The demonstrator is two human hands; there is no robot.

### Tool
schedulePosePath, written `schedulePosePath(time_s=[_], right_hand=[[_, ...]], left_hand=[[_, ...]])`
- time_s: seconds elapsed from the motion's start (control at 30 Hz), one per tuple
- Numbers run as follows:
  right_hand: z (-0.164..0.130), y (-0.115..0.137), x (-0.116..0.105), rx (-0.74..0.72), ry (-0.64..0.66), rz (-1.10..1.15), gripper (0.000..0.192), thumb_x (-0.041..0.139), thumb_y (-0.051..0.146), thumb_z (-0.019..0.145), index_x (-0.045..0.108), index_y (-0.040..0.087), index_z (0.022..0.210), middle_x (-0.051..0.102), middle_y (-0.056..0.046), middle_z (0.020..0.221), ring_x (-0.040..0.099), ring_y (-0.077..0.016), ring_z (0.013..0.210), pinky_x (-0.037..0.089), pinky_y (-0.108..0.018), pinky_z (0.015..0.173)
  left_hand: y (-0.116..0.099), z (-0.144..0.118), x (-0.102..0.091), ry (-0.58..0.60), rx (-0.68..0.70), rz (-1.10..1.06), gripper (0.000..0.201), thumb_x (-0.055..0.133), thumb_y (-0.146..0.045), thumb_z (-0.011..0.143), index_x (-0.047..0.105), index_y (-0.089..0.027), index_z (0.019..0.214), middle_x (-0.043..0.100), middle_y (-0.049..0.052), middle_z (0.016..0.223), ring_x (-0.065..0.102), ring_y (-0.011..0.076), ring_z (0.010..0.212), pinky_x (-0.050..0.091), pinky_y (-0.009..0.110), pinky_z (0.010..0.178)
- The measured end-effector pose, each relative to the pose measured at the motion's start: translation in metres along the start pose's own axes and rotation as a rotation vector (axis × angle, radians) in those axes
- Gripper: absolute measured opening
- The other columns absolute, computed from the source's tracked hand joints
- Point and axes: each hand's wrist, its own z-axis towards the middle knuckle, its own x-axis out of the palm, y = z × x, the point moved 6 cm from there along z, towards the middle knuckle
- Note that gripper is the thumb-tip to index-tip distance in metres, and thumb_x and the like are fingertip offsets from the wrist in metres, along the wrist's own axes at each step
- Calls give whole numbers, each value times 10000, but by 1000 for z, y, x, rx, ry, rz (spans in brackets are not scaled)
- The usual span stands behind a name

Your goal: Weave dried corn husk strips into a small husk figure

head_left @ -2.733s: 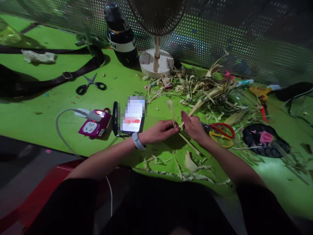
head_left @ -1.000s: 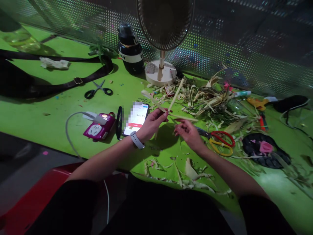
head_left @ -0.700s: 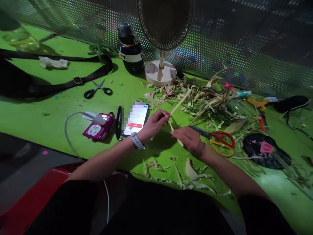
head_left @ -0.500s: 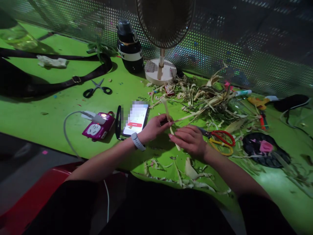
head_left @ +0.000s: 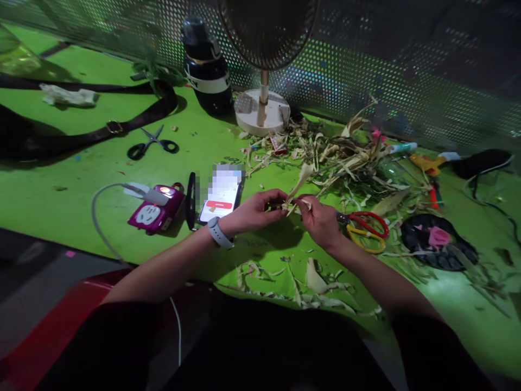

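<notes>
Centrally, just right of the phone (head_left: 220, 194), the left hand (head_left: 254, 210) and right hand (head_left: 319, 220) meet above the green table (head_left: 61, 184), each with fingertips pinched shut on a pale dried leaf strip (head_left: 299, 183) that rises between them and bends at its top. Right of the phone and past the hands lie red-and-yellow scissors (head_left: 364, 228), touching the right hand's far side. Behind the phone stands a black bottle (head_left: 205, 68) with a pale band; its lettering is too small to read, and its contents are hidden. Beside the bottle is a fan base (head_left: 262, 111), with a heap of leaf scraps (head_left: 345, 157) to its right. Left of the phone sits a magenta power adapter (head_left: 157, 209), its cable plugged in; farther back lie black scissors (head_left: 152, 144). The phone's screen is blurred.
</notes>
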Motion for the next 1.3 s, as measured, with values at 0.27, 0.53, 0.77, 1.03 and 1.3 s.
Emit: schedulePosePath(time_s=[0.27,0.53,0.77,1.03,1.3], right_hand=[[-2,-11,9,210,159,205,322,396,413,957,596,161,958,630,3,571,543,-120,446,340,-232,481],[6,12,-6,-113,270,58,201,490,261,926,661,155,923,660,-55,772,590,-159,692,416,-274,630],[14,21,-30,-310,48,176,119,591,296,873,635,203,814,692,-39,845,619,-170,831,460,-322,791],[4,-6,-15,93,-27,169,248,517,413,905,588,189,826,606,7,610,521,-96,467,340,-222,463],[-1,-12,-18,309,-108,390,236,543,454,875,551,220,846,581,39,647,519,-87,490,417,-212,480]], left_hand=[[11,3,-1,-83,-78,-125,274,673,-318,740,611,-135,934,662,37,873,612,135,818,479,298,800],[14,6,-36,-358,-78,142,285,639,-270,762,543,-147,1001,648,42,858,613,150,819,483,293,734],[-3,-1,-2,-43,117,442,218,540,-199,833,499,-157,1044,636,75,958,625,156,840,510,296,746],[-20,-9,10,-63,334,562,259,551,-160,831,494,-139,1083,628,83,934,632,158,838,518,302,762],[-2,-6,-17,-503,91,350,825,804,-362,604,350,-181,1269,486,150,1266,503,253,1171,442,416,968]])
